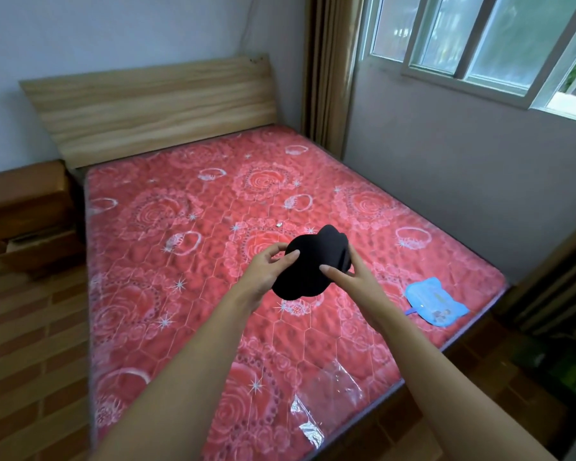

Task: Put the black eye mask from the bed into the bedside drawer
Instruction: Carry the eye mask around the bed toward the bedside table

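Note:
The black eye mask (pixel 313 264) is lifted above the middle of the red patterned mattress (pixel 187 247), held between both my hands. My left hand (pixel 263 274) pinches its left edge with thumb and fingers. My right hand (pixel 353 281) grips its right side, the thumb lying across the front. The brown wooden bedside cabinet (pixel 24 201) stands at the far left beside the headboard. Its drawer (pixel 37 244) is pulled partly open, with a dark gap showing inside.
A blue eye mask in clear packaging (pixel 436 302) lies near the mattress's right edge. A clear plastic wrapper (pixel 326 397) lies at the near edge. The wooden headboard (pixel 153 108) stands at the back, a window (pixel 486 44) and wall to the right, brick-patterned floor (pixel 30 344) on the left.

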The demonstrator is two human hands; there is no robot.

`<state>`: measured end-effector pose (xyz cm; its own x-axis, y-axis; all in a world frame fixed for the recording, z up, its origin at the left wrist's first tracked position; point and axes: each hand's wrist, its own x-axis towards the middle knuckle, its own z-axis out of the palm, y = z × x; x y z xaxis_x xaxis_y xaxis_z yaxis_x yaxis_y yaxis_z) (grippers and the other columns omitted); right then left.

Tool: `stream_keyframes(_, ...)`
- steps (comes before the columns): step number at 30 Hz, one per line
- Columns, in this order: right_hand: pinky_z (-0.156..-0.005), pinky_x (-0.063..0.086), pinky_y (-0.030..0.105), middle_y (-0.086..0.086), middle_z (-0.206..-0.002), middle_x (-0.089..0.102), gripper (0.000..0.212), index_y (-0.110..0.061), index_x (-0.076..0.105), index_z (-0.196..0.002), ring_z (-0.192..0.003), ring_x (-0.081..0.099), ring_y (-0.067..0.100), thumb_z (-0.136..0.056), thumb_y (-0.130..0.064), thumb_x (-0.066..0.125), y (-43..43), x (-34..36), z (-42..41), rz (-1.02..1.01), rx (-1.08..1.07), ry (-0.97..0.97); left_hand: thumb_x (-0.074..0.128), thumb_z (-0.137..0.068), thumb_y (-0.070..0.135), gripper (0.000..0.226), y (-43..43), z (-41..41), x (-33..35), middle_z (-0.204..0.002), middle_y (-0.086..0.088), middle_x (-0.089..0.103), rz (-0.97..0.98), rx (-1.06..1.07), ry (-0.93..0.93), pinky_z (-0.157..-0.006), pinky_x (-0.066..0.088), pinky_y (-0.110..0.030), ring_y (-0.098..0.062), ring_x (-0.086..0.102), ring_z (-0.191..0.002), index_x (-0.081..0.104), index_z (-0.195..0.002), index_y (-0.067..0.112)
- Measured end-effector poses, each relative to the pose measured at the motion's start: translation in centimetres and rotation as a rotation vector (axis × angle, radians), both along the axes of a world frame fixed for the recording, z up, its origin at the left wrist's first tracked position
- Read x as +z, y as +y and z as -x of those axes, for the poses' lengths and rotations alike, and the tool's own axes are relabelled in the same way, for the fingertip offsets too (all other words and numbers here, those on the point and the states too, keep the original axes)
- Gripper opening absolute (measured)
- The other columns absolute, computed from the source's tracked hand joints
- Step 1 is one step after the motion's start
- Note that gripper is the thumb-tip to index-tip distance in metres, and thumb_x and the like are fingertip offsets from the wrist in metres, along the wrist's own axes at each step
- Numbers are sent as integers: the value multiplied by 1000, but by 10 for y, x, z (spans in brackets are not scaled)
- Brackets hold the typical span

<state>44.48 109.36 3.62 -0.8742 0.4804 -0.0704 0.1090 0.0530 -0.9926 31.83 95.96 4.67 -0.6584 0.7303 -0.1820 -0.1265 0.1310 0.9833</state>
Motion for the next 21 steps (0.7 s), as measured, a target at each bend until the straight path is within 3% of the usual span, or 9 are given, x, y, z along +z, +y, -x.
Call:
stream_keyframes(3,-61,46,0,-32,-106,50,56,-55,37,-109,-86,57,-21,-76,-27,73,2,4,6,41,13,17,64,-82,31,9,-1,3,7,-74,9,71,-5,8,52,-53,50,-13,-5,70,-67,69,-80,38)
stream_keyframes(7,-72,45,12,-16,-113,47,89,-32,23,-140,-96,56,0,-70,-26,78,6,5,8,-6,-7,-59,67,-81,28,8,1,6,11,-64,13,72,-12,-9,123,-53,49,-11,-2,69,-65,71,-80,35)
stream_keyframes(10,-61,50,10,-7,-107,57,69,-21,40,-131,-91,59,2,-72,-19,76,5,1,6,-63,-7,-86,69,-78,27,7,4,4,8,-66,6,69,5,1,170,-50,50,-13,-4,68,-61,71,-80,34)
stream_keyframes(13,-69,50,18,0,-97,65,42,-12,54,-117,-88,64,14,-78,-14,70,5,-1,8,-74,-51,-76,70,-78,26,11,8,5,8,-74,-5,58,36,7,239,-47,48,-16,-14,62,-63,67,-85,34)
stream_keyframes(15,-68,51,22,2,-89,65,30,-6,57,-110,-82,65,19,-82,-13,65,7,-2,8,-56,-105,-68,71,-77,25,17,11,6,7,-81,-6,57,56,0,270,-54,50,-18,-16,60,-69,63,-88,36)
stream_keyframes(18,-62,57,22,8,-90,66,27,-2,56,-111,-75,69,20,-86,-13,61,12,0,6,42,-171,-58,72,-75,23,27,14,8,4,-86,-3,55,105,-27,289,-64,47,-20,-16,57,-77,61,-98,30)
stream_keyframes(21,-58,60,26,14,-101,68,26,-11,55,-113,-76,73,26,-89,-19,58,19,3,-1,154,-172,-77,72,-74,23,36,14,10,1,-97,-2,52,161,-73,292,-72,42,-22,-14,53,-85,59,-107,29)
